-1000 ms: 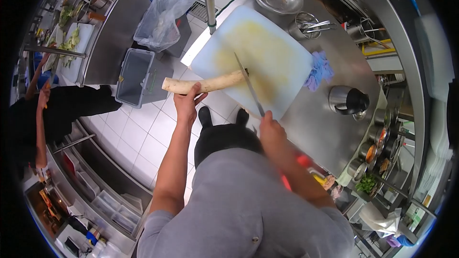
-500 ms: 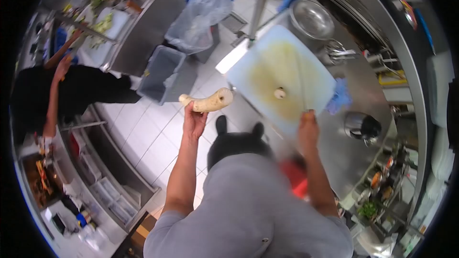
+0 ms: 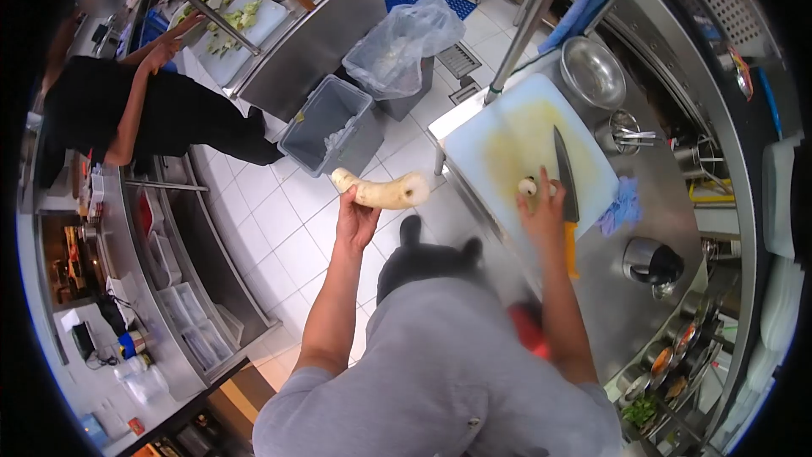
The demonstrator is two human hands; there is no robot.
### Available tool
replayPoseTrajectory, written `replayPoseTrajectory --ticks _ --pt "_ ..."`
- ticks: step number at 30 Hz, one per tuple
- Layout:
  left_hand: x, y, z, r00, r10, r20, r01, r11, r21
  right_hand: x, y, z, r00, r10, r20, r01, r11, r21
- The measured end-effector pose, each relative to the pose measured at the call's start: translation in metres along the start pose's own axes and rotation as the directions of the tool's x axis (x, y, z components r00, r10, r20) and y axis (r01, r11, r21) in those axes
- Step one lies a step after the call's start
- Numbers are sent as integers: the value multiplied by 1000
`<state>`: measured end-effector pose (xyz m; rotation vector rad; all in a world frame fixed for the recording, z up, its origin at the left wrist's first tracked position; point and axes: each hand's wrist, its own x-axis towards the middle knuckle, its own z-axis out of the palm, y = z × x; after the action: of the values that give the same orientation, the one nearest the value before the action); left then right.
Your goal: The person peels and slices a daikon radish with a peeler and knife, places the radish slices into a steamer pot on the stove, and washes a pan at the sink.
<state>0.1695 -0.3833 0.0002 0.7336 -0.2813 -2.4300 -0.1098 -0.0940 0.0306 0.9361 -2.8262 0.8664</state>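
Shift since the earlier frame: the knife (image 3: 565, 171), earlier in the right hand (image 3: 542, 218), now lies on the cutting board (image 3: 482, 144), released; the right hand has moved to the small cut piece (image 3: 527, 188). The root (image 3: 385, 193) remains in the left hand (image 3: 359, 224).
Root: held in the air, left of the cutting board and well apart from it; long axis roughly crosswise, slightly curved, the broad pale end turned toward the board, the narrower end away.
Left fingers: closed around the root near its narrower end, thumb and fingertips on opposite sides; the broad end extends to their right.
Right fingers: parted, lowered over the near part of the cutting board, with the small cut piece between thumb and index finger; contact cannot be told. A 2nd pale piece (image 3: 551, 189) shows among the fingers.
Nearer hand: the right for the 2 pieces and the knife; the left for the root.
Knife: blade on the cutting board, tip toward the far side, yellow handle past the near edge, beside the right forearm.
Blue cloth: at the cutting board's right corner (image 3: 622, 206), on the steel tabletop (image 3: 600, 305).
Metal bowl: beyond the board's far corner (image 3: 594, 73).
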Motion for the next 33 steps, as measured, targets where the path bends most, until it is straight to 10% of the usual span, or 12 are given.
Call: replayPoseTrajectory --ticks 6,8,10,11,14,16,19,21,23,26,28,33 --pt "-53 51 -16 961 271 -53 -275 957 -93 29 -16 50 999 5 37 -10 991 132" --pt "-79 81 -18 952 296 80 -284 950 -132 32 -71 60 901 297 -315 15 706 708" --pt "-100 100 -17 927 360 104 -336 922 -194 53 -142 87 936 22 -351 261 627 734" --pt "-103 105 -22 916 381 122 -348 910 -227 62 -168 98 913 -249 -323 400 702 589" --pt "-100 112 -16 891 454 9 -445 878 -179 76 -260 72 964 -232 132 102 776 623" --pt "-96 111 -14 915 404 9 -397 903 -165 76 -286 29 940 -183 288 -171 479 861" --pt "-84 102 -11 912 408 -49 -410 895 -173 52 -248 -10 899 -426 -99 412 749 519" --pt "-75 90 -11 944 320 86 -299 934 -195 37 -190 -30 909 -413 -51 402 840 365" --pt "-64 79 -3 957 275 90 -257 951 -171 13 -107 -42 981 -56 186 -45 865 500" --pt "-44 52 5 977 205 56 -198 973 -116 -27 0 -56 993 67 99 -74 995 63" --pt "-25 30 15 990 140 -21 -140 990 -10 -51 39 -65 940 326 103 -215 798 -563" --pt "22 -47 56 998 -13 -61 31 953 303 -83 104 -34 974 199 109 -162 946 -279"
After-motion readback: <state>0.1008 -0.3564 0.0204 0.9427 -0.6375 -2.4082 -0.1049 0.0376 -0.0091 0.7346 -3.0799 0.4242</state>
